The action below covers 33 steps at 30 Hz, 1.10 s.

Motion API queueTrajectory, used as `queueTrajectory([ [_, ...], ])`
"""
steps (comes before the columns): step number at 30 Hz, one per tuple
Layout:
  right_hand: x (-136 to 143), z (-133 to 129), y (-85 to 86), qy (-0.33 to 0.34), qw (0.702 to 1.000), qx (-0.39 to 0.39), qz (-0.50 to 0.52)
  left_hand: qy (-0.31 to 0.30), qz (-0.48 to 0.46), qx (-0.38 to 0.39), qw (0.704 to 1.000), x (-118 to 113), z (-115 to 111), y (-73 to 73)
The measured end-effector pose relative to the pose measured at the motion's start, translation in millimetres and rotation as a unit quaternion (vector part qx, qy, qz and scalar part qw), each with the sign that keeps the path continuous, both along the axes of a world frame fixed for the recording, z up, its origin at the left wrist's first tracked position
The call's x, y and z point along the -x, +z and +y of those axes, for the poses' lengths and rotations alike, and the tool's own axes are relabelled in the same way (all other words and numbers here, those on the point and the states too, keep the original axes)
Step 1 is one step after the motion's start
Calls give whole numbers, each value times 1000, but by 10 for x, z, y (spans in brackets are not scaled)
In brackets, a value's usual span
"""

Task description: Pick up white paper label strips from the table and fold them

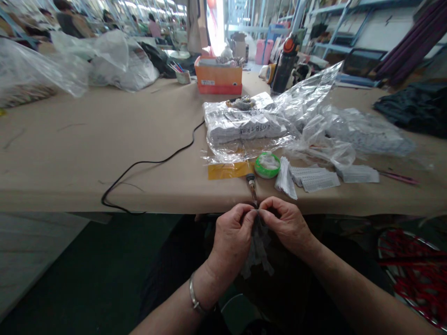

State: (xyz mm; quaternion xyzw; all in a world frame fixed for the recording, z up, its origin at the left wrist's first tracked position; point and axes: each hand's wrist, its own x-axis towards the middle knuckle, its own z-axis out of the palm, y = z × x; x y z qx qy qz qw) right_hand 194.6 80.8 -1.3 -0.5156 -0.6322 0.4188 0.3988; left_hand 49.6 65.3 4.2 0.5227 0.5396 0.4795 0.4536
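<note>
One left hand (228, 239) and one right hand (289, 225) pinch limp whitish strips (259, 251) by the front edge of the brown-covered desk (181, 186), near a slender metal tool (252, 185).

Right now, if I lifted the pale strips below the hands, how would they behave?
Likely floppy: the pale strips droop beneath the left hand and right hand. Probably light, since they look thin. They may snag together, as they hang bunched and overlapping.

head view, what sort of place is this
Probably a factory workshop, perhaps for garments: stacks of printed white strips, possibly labels, lie on the worktable near a clear plastic bag of bundled white pieces, and several people show in the background.
</note>
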Motion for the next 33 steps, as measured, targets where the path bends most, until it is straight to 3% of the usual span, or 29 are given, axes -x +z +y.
queueTrajectory([
  [9,0,26,-10,-7,999,-33,-19,-10,76,-35,996,-8,21,-17],
  [21,30,61,-38,-26,997,-58,-35,1,108,-62,992,-29,87,-25],
  [25,-16,-39,-7,10,995,-88,-55,-12,112,-57,992,-5,32,-30],
  [29,-264,-148,93,40,957,-232,-168,-29,127,-47,990,72,-50,-112],
  [31,-451,-129,130,6,916,-308,-255,-25,128,-44,990,117,-70,-190],
  [33,-632,-66,127,-39,870,-337,-357,-13,118,-36,992,151,-83,-271],
])
